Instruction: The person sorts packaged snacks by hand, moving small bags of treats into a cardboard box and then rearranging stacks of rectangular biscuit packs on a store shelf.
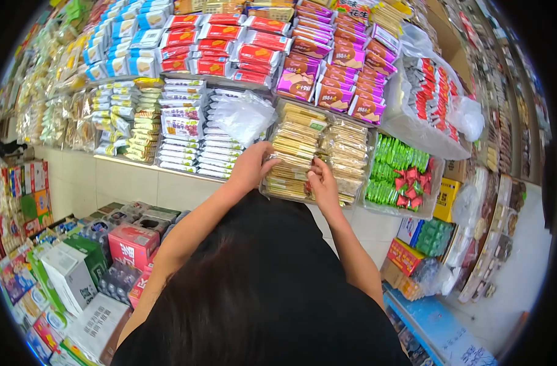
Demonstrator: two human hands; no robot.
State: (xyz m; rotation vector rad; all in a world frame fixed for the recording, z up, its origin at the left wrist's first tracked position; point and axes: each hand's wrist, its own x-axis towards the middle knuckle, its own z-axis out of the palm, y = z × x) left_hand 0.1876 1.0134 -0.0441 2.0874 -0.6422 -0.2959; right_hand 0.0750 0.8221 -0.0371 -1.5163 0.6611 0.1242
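A clear plastic bin point(362, 160) holds rows of flat, straw-coloured snack packets point(295, 141) in see-through wrappers. My left hand point(252, 166) is closed at the left side of the stack, its thumb on the packets and its other fingers partly hidden over the bin's edge. At the front of the same stack, my right hand point(323, 186) is bent into a pinch at the near end of a packet. Both hands touch the left column of packets. The right column point(344, 152) lies untouched beside it.
Purple wafer packs point(300, 76) and red packs point(260, 55) stand behind. A crumpled plastic bag point(245, 116) lies left on white packets. Green and red sweets point(394, 174) fill a bin at right. Drink cartons point(132, 244) are stacked low at left.
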